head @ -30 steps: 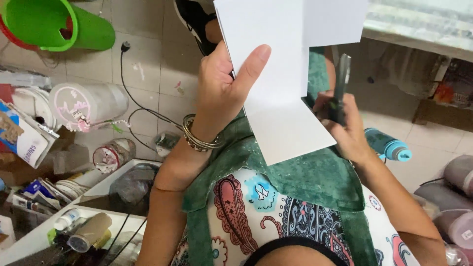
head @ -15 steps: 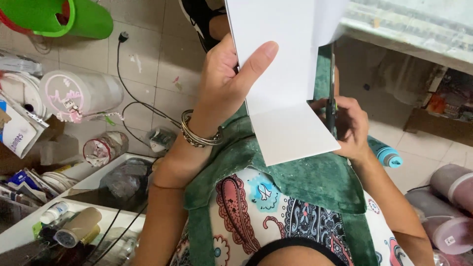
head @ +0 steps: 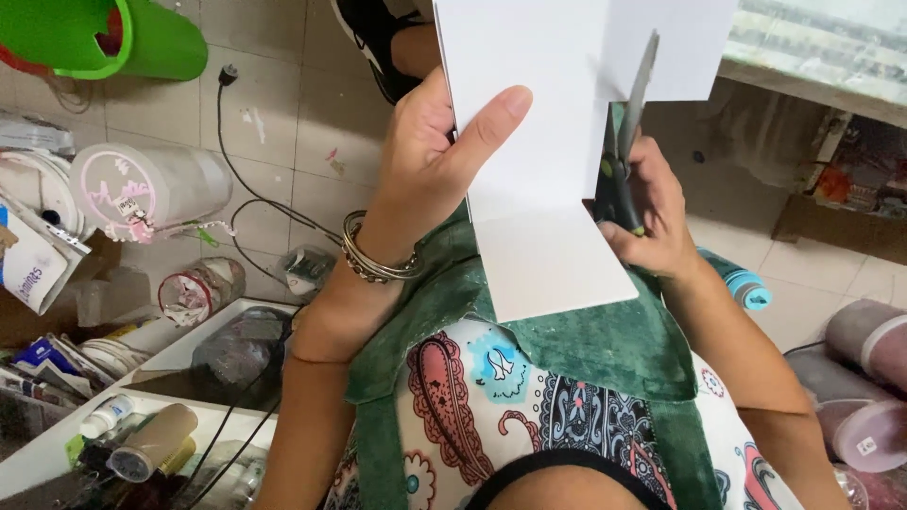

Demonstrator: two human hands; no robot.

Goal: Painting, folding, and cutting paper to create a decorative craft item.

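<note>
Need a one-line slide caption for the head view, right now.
Left hand holds a white card sheet while the right hand works scissors up into its edge, above a green apron.

A white sheet of card [head: 539,142] stands upright at upper centre of the frame, partly slit from its top edge. Dark-handled scissors [head: 625,156] point upward in the slit, blades slightly apart.

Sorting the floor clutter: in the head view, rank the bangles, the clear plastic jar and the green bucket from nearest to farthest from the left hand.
1. Bangles: on the left hand's own wrist.
2. Clear plastic jar: lying on the tiles, left.
3. Green bucket: upper left corner.
</note>
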